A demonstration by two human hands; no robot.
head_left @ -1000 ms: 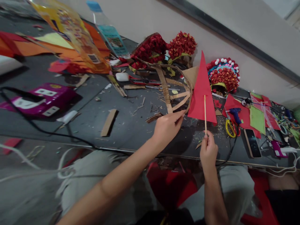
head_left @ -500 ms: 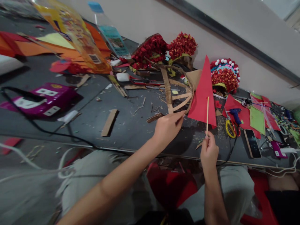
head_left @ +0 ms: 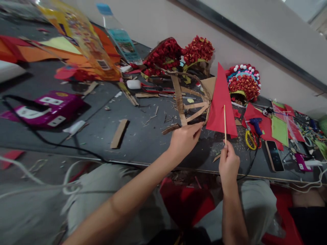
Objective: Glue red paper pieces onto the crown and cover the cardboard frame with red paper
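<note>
My left hand (head_left: 185,140) pinches the lower edge of a cardboard frame (head_left: 180,102) made of brown strips that fan out. A pointed red sheet (head_left: 217,98) stands tilted against the frame's right side. In my right hand (head_left: 229,160) is a thin wooden stick (head_left: 224,122), gripped at its lower end. The stick points up, and its tip overlaps the red sheet; whether it presses on the sheet I cannot tell. A loose brown strip (head_left: 170,129) lies left of my left hand.
Purple power strip (head_left: 56,109) and bottles, one orange (head_left: 102,64) and one blue-capped (head_left: 124,42), stand at left. Behind are red ruffled pieces (head_left: 199,49). At right lie yellow-handled scissors (head_left: 250,140), a blue glue gun (head_left: 256,126) and a phone (head_left: 274,156). A black cable (head_left: 84,149) crosses the table's front.
The cardboard frame has turned slightly and its left part has shifted left. The red sheet's tip leans further left. My right hand and the stick have moved only slightly.
</note>
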